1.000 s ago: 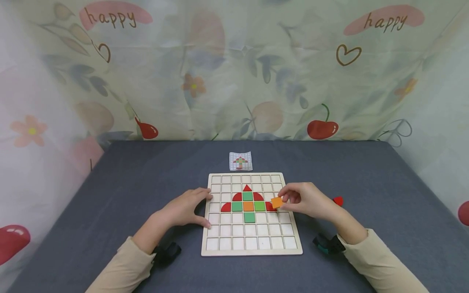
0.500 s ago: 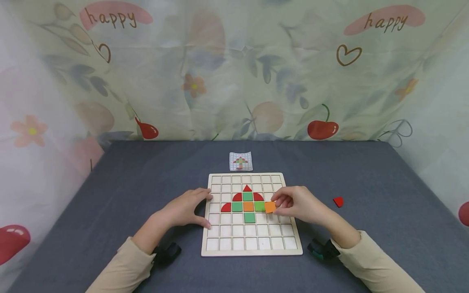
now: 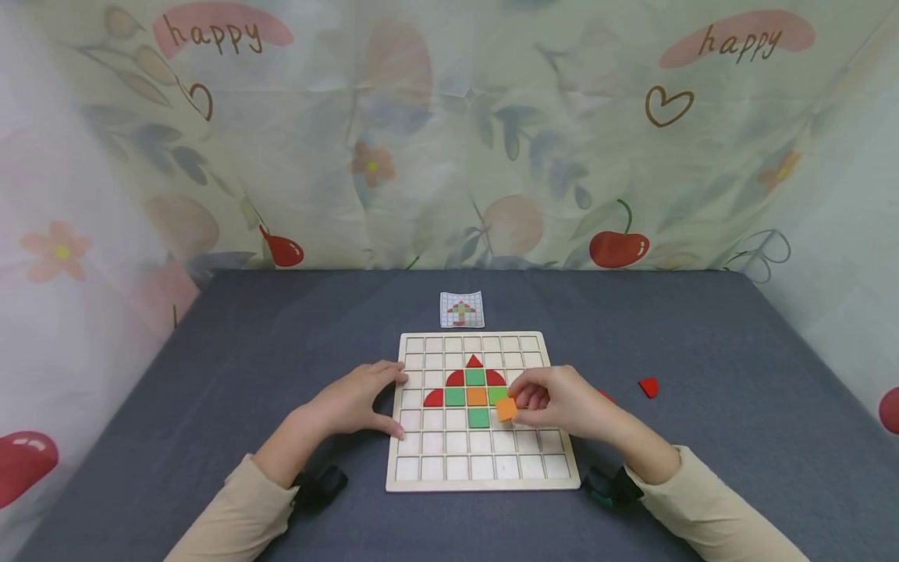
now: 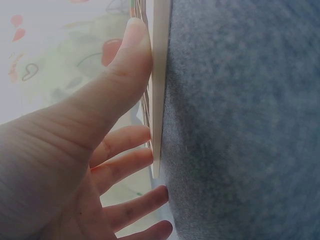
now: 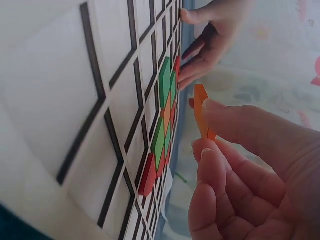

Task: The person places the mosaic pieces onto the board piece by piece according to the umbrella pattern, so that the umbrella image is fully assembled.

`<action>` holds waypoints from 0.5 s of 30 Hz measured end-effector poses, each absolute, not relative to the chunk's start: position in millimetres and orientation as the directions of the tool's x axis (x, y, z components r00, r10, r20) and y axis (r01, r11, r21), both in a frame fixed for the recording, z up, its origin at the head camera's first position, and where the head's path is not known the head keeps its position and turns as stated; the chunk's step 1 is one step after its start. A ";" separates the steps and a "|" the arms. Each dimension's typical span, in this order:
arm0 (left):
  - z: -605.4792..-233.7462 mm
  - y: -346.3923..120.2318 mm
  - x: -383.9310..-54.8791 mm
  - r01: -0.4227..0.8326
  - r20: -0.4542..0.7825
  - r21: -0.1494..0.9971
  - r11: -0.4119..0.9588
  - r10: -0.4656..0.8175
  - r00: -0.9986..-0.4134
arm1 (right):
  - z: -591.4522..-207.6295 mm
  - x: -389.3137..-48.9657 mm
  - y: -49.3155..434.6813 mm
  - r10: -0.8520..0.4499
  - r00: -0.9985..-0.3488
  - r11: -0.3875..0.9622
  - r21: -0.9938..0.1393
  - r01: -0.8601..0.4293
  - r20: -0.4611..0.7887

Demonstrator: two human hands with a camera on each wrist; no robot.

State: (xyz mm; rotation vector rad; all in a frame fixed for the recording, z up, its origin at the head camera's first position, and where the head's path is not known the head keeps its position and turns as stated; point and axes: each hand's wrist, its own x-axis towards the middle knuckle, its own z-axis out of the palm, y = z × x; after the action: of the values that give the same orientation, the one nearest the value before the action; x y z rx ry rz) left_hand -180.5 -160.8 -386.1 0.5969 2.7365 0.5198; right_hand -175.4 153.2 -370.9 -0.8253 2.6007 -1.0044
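My right hand [image 3: 562,400] pinches an orange square tile [image 3: 506,409] between thumb and fingers, held above the wooden grid board [image 3: 481,485]. In the right wrist view the orange tile [image 5: 201,111] is seen nearly edge-on, apart from the board. Green, red and orange tiles form a pattern on the board, with a green square [image 3: 478,418] lowest. The right hand hides the red piece at the pattern's right end in the head view; the right wrist view shows this red piece [image 5: 147,175]. My left hand [image 3: 354,400] touches the board's left edge, fingers and thumb spread.
Behind the board lies a small pattern card [image 3: 461,310]. A loose red piece [image 3: 649,387] is on the dark tablecloth [image 3: 702,343] to the right. Another red piece [image 3: 606,396] is mostly hidden behind the right hand. A printed curtain [image 3: 449,156] hangs behind the table.
The right hand has moved left and slightly nearer over the board, carrying the orange square tile. A second red piece now peeks out behind it. The left hand has stayed still.
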 end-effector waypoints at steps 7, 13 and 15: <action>-386.3 -160.7 -180.4 0.338 -0.203 0.406 0.849 0.445 -0.872 | -373.6 -171.2 146.7 -0.617 -0.787 0.574 -0.682 -0.454 0.005; -386.9 -160.8 -180.5 0.342 -0.197 0.409 0.846 0.448 -0.872 | -374.7 -167.2 139.1 -0.632 -0.775 0.566 -0.703 -0.430 -0.034; -386.9 -160.8 -180.4 0.344 -0.196 0.410 0.845 0.450 -0.871 | -375.8 -166.0 136.4 -0.636 -0.770 0.565 -0.705 -0.428 -0.043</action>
State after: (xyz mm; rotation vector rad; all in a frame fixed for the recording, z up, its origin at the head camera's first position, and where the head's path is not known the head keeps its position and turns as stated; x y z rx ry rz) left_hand -180.4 -160.8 -386.9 0.6025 2.7379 0.5307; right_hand -166.0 136.4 -375.8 -0.8770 2.5090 -1.0145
